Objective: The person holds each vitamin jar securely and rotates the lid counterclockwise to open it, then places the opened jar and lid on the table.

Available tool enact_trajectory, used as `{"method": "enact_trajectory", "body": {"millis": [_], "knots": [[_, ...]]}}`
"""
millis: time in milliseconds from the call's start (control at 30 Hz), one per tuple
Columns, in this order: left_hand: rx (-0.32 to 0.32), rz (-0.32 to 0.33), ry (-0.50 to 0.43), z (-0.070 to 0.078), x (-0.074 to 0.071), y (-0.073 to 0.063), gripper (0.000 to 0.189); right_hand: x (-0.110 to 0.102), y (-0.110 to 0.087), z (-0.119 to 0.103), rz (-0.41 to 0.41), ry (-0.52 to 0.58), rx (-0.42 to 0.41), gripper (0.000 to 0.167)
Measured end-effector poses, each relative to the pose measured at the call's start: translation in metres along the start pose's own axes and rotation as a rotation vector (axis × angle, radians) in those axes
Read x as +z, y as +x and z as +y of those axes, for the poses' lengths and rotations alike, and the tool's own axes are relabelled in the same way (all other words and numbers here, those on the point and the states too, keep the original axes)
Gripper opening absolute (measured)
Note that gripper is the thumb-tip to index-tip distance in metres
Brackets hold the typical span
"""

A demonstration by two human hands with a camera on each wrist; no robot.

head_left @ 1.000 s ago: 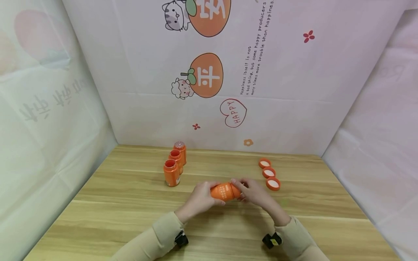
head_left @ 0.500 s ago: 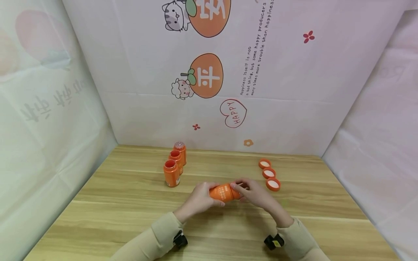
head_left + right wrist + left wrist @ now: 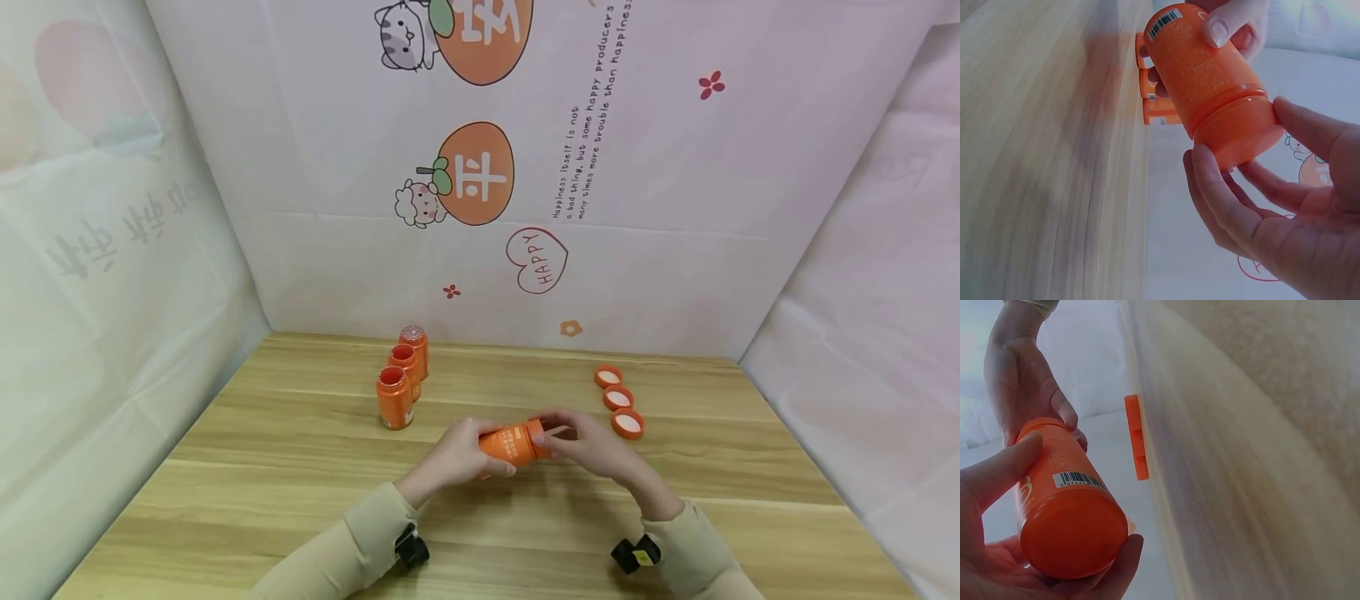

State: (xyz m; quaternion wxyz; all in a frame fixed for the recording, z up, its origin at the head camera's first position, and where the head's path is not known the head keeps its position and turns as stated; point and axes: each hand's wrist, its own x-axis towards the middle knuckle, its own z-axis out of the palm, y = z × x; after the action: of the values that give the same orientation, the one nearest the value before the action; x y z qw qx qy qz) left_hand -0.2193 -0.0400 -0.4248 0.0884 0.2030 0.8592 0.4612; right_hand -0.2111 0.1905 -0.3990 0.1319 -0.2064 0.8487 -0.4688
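Observation:
An orange bottle [image 3: 510,444] with white print is held tilted on its side above the table. My left hand [image 3: 459,458] grips its body near the base, thumb along one side and fingers round the other. At the bottle's other end, my right hand [image 3: 592,446] pinches the orange cap [image 3: 1238,130] between thumb and fingertips. In the right wrist view the cap sits on the neck, with a narrow groove between it and the body. The left wrist view shows the bottle's flat base [image 3: 1074,534] and a barcode label.
Three orange bottles [image 3: 395,404] stand in a row at the back left of the wooden table [image 3: 300,475]; the nearer two have open mouths. Three orange caps [image 3: 627,423] lie in a row at the back right, white liners up. A printed white cloth [image 3: 337,275] hangs behind.
My right hand has shifted its fingers around the cap, its wrist swinging slightly right. The bottle has moved a little left with my left hand.

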Motion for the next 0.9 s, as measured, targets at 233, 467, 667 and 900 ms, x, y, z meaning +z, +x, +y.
{"method": "enact_trajectory", "body": {"millis": [233,467,667,900], "knots": [[0.013,-0.022,0.004,-0.001,-0.001,-0.001,0.056,-0.004,-0.001,0.001,-0.03,-0.004,-0.067,0.049],[0.021,-0.032,0.005,-0.003,-0.001,-0.001,0.056,-0.005,0.0,0.007,-0.045,0.029,-0.152,0.049],[0.024,-0.035,-0.018,-0.003,-0.001,0.0,0.053,-0.004,-0.001,0.01,-0.048,0.115,-0.217,0.052],[0.011,-0.032,-0.043,-0.001,-0.002,-0.001,0.051,-0.004,-0.001,0.009,-0.035,0.161,-0.228,0.052]]}}
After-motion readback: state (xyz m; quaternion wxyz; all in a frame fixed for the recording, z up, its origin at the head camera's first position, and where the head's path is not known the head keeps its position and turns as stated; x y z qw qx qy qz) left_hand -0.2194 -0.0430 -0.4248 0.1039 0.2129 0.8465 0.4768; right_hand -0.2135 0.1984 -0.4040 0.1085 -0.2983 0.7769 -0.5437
